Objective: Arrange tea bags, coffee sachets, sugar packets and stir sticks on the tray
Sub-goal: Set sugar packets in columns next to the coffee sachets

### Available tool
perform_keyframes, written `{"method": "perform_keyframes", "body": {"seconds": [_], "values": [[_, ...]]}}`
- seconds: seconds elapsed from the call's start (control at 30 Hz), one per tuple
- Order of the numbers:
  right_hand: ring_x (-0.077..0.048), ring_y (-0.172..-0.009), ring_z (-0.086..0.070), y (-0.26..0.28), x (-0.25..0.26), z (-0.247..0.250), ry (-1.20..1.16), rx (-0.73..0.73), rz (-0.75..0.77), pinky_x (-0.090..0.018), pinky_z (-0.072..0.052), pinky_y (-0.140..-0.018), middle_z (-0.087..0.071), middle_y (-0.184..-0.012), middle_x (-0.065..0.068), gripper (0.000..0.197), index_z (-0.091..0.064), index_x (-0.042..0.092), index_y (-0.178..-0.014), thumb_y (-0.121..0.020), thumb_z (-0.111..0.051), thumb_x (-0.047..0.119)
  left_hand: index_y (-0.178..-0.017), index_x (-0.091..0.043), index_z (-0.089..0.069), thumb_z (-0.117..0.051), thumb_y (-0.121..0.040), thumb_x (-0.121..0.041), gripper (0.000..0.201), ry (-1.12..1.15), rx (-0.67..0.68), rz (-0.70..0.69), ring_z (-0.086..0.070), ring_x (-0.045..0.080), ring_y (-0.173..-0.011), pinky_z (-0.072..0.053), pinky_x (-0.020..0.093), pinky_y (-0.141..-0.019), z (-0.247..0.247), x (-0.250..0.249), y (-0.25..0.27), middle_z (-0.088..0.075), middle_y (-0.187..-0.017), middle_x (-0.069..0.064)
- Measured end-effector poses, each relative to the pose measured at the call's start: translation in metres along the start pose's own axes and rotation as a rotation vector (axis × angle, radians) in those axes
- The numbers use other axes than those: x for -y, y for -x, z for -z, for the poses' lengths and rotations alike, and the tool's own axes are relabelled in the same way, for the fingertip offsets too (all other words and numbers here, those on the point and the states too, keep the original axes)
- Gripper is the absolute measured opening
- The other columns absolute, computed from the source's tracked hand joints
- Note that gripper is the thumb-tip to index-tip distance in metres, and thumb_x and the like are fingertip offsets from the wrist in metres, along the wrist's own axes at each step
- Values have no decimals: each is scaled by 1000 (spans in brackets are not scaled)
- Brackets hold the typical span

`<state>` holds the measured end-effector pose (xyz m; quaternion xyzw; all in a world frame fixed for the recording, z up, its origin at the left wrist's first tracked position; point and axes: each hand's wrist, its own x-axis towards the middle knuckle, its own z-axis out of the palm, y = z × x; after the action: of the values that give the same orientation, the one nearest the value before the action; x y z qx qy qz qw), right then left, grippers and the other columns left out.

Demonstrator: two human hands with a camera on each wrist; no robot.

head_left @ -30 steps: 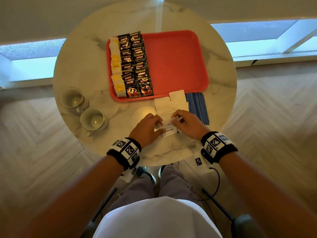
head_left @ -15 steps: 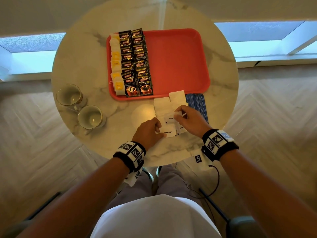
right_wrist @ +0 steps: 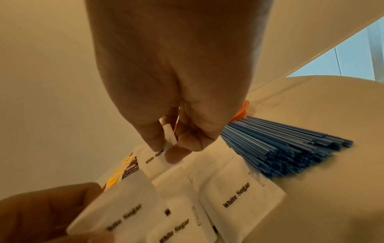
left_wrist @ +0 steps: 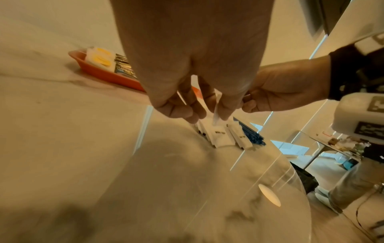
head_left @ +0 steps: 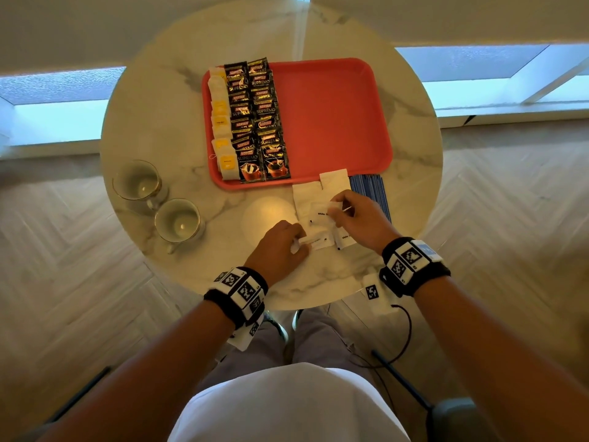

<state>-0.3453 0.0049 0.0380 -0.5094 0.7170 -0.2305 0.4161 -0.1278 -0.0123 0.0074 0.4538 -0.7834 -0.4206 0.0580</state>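
Note:
A red tray [head_left: 331,122] on the round marble table holds a column of tea bags [head_left: 220,122] and two columns of black coffee sachets [head_left: 258,122] along its left side. White sugar packets [head_left: 306,199] lie on the table just in front of the tray, with blue stir sticks [head_left: 369,193] to their right. My left hand [head_left: 301,242] pinches one sugar packet [left_wrist: 216,115] by its edge. My right hand [head_left: 334,208] pinches another sugar packet [right_wrist: 170,136] above the loose ones [right_wrist: 232,194].
Two glass cups [head_left: 137,183] [head_left: 178,221] stand at the table's left front. The tray's right two thirds show bare red. The table's near edge [head_left: 287,304] is just behind my wrists.
Both hands were together on one packet. Now they have parted: the right hand has moved away toward the tray with a packet, while the left stays near the front holding another.

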Motion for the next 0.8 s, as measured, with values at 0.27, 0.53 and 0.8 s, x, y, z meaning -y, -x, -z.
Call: {"method": "perform_keyframes", "body": {"seconds": [0.27,0.53,0.8], "values": [[-14,-79,-69,-16,29,1,-5,-49,49,-31,-57,-80,-74,-80,2,10,-65,24,-100,-92,-65,18,-100,-21,-56,-68,-91,-24,15,210,-160,21,-60,-3,-73,-49,18,-68,61,-8,-2,-67,-83,-9],[4,-68,-58,-66,71,26,92,-186,103,-15,-45,-71,-64,-74,17,11,-70,21,-100,-89,-71,19,-112,-23,-59,-70,-91,-24,24,275,-247,22,-67,2,-88,-54,16,-78,107,-20,-31,-72,-103,-8],[-11,-84,-62,-170,87,58,119,-229,98,-20,-50,-78,-67,-88,3,18,-67,12,-107,-90,-70,19,-118,-18,-62,-65,-95,-16,23,253,-270,-1,-65,3,-88,-50,5,-72,129,-22,-83,-69,-104,-6]]}}
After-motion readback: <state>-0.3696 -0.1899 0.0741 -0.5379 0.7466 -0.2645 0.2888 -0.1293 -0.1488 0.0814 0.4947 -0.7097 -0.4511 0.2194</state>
